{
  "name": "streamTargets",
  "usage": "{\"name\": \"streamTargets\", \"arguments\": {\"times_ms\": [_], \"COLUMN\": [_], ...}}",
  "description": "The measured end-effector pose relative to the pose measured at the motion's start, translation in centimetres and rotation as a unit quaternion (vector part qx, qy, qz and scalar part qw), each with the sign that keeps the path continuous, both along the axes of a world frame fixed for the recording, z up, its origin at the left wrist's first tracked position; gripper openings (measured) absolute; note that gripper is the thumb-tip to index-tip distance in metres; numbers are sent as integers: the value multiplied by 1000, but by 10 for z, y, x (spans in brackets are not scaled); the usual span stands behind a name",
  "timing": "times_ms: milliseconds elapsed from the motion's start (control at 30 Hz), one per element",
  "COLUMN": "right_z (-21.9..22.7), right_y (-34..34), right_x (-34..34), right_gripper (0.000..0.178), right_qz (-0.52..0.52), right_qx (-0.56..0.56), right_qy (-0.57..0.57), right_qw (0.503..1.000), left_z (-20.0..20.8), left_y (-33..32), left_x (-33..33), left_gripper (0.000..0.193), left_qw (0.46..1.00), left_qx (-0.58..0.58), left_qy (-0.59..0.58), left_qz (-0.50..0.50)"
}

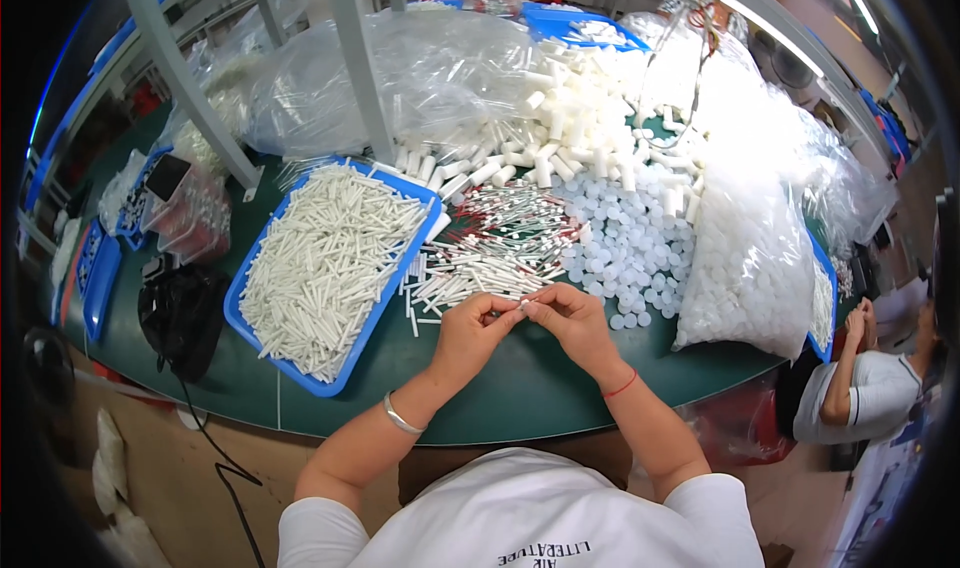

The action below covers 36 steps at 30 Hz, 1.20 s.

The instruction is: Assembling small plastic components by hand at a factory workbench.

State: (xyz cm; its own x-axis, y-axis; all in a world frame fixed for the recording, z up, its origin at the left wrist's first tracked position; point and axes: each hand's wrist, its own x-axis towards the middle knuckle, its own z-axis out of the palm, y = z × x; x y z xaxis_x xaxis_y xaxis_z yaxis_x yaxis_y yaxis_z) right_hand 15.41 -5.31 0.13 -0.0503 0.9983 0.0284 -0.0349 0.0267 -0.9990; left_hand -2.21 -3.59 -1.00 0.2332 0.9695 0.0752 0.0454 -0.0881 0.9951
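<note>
My left hand (pixel 474 334) and my right hand (pixel 573 326) meet at the fingertips above the near part of the table. Between their pinched thumbs and forefingers is a small white piece (pixel 524 306), mostly hidden by the fingers, so its exact kind is unclear. Just beyond them lies a loose pile of thin white sticks with red parts (pixel 512 230). Right of that pile are many translucent round caps (pixel 625 233). To the left, a blue tray (pixel 236 308) is heaped with short white sticks (pixel 330 263).
Behind the piles lie thick white foam-like cylinders (pixel 575 108) and clear plastic bags (pixel 390 78). A full bag of caps (pixel 745 258) stands right. Grey metal posts (pixel 355 58) rise from the table (pixel 490 398). A black bag (pixel 183 313) sits left. Co-workers sit opposite and at right.
</note>
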Motion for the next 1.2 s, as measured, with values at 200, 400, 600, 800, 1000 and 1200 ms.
{"name": "streamTargets", "arguments": {"times_ms": [200,400,600,800,1000,1200], "right_z": [4,3,21,4,8,20], "right_y": [-41,-82,-104,-112,-111,-106], "right_x": [21,52,93,103,96,84], "right_gripper": [12,10,8,12,9,12], "right_qz": [-6,-154,-217,-240,-246,-230], "right_qx": [-77,-1,-40,-35,59,86], "right_qy": [73,98,64,-40,-126,-153], "right_qw": [994,983,973,969,959,957], "left_z": [14,26,7,-11,23,17], "left_y": [-19,-22,-4,0,-17,-27], "left_x": [14,55,111,125,97,82], "left_gripper": [13,19,31,32,34,30], "left_qw": [984,977,884,881,934,943], "left_qx": [-136,-33,355,352,-253,-231], "left_qy": [15,56,250,265,-107,-133], "left_qz": [-118,-204,-171,-171,-229,-200]}}
